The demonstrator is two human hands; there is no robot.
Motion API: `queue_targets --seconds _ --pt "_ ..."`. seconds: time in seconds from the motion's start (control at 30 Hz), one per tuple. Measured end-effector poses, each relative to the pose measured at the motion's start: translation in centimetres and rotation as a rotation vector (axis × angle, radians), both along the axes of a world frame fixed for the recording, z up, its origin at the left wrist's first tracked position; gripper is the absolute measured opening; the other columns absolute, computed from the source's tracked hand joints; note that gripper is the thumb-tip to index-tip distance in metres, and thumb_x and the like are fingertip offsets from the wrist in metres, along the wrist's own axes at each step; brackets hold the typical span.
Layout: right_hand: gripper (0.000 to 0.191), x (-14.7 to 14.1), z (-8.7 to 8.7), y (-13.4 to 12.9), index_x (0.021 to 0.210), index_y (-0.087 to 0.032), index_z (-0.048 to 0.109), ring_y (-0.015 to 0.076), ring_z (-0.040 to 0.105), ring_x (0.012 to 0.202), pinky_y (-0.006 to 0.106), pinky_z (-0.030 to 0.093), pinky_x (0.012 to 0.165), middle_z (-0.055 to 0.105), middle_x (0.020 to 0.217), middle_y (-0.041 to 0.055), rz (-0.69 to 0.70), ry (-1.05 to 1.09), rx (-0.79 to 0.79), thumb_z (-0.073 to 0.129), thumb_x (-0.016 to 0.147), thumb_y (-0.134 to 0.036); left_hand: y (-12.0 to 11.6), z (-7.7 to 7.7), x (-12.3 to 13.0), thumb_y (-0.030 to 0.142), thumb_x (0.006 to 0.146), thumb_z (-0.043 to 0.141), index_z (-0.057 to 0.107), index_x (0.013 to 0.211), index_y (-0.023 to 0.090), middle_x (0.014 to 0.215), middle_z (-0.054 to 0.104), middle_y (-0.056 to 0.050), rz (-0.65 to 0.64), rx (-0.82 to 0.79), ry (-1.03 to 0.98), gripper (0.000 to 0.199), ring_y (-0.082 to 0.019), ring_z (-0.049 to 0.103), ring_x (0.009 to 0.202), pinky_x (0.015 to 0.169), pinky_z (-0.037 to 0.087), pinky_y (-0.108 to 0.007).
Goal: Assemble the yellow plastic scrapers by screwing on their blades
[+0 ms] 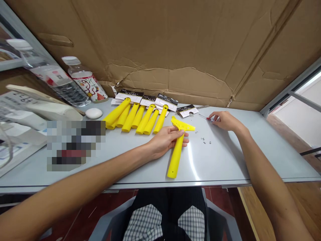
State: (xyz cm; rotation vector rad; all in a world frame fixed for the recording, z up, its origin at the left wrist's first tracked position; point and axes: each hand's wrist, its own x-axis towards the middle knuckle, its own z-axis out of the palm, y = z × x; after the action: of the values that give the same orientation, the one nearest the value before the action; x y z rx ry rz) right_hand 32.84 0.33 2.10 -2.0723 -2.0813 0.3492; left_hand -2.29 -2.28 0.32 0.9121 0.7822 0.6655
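My left hand point(164, 140) is closed round the neck of a yellow plastic scraper handle point(177, 155), just under its T-shaped head. The head points away from me and the wide end of the handle towards the table's front edge. Off to the right, my right hand point(223, 119) pinches a thin screwdriver point(203, 116) with a red part near its shaft. The tip points left, apart from the scraper handle. Several small screws point(203, 139) lie loose between the two hands. A black-and-white header card point(187, 110) lies behind them, close to a thin metal strip point(202, 107).
Several yellow handles point(130, 117) with header cards point(130, 96) lie in a row at the back. To the left are a white oval object point(93, 113), plastic bottles point(87, 78) and white packages point(55, 108). A cardboard wall point(170, 43) backs the grey table point(150, 172).
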Motion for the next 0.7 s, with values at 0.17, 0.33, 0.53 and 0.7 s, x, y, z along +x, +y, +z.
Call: queue_targets --seconds 0.17,0.33,0.53,0.7 --pt "0.036 -0.1 -0.3 0.1 0.122 -0.028 0.081 0.0267 0.07 0.103 0.037 0.05 0.084 0.079 0.121 0.0092 0.003 -0.062 0.061 0.067 0.091 -0.016 0.0 0.0 -0.1 0.025 0.096 0.085 0.076 0.102 0.011 0.119 0.081 -0.02 -0.021 0.009 0.025 0.018 -0.023 0.081 0.092 0.092 0.069 -0.043" --pt "0.029 -0.9 -0.6 0.1 0.117 -0.025 0.08 0.0317 0.068 0.109 0.042 0.05 0.087 0.073 0.125 0.0135 -0.055 -0.163 0.102 0.068 0.091 -0.018 0.0 -0.1 0.0 0.023 0.097 0.084 0.077 0.102 0.01 0.122 0.082 -0.021 -0.029 0.008 0.047 0.016 -0.023 0.082 0.091 0.09 0.07 -0.042" --pt "0.029 -3.1 -0.6 -0.6 0.122 -0.023 0.081 0.0369 0.065 0.124 0.052 0.05 0.099 0.072 0.132 0.0159 0.031 -0.103 0.242 0.061 0.101 -0.025 0.1 0.0 0.2 0.015 0.096 0.083 0.08 0.102 0.01 0.127 0.081 -0.021 0.059 -0.04 -0.004 0.008 -0.021 0.082 0.096 0.102 0.067 -0.041" --pt "0.03 -5.4 0.0 -1.6 0.109 -0.022 0.086 0.026 0.071 0.096 0.043 0.055 0.087 0.077 0.114 0.0114 0.217 0.096 0.252 0.058 0.098 -0.014 0.1 0.1 0.5 0.003 0.09 0.081 0.077 0.107 0.012 0.127 0.079 -0.017 0.129 -0.034 -0.038 0.02 -0.02 0.081 0.096 0.102 0.068 -0.041"
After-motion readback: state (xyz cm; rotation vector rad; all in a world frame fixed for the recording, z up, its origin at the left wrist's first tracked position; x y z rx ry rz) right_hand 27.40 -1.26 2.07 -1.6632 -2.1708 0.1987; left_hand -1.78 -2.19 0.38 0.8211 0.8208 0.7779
